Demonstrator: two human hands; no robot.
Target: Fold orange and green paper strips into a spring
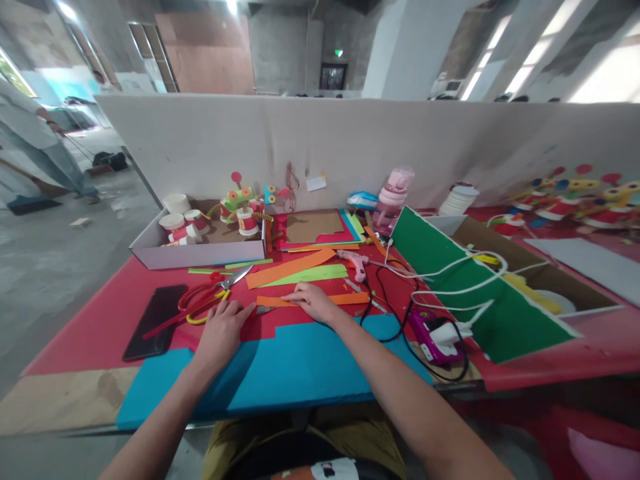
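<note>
An orange paper strip (350, 299) lies crosswise on the red table covering, just beyond a blue sheet (320, 360). My left hand (223, 330) is curled at the strip's left end, its fingertips at the edge of the paper. My right hand (313, 302) is closed on the middle of the strip, fingers pressed together. A small grey piece shows under the strip between my hands; its kind is unclear. Left of my left hand lie scissors (235, 278) with red and yellow handles. Wider orange (290, 268) and green (310, 274) strips lie just beyond.
A black phone (156, 323) lies at left. Behind it, a white box (200, 253) holds paper cups and cup figures. A pink glue gun (356, 263), cables, a purple power block (435, 337) and a green-sided box (450, 287) are at right. A pink bottle (393, 200) stands by the partition.
</note>
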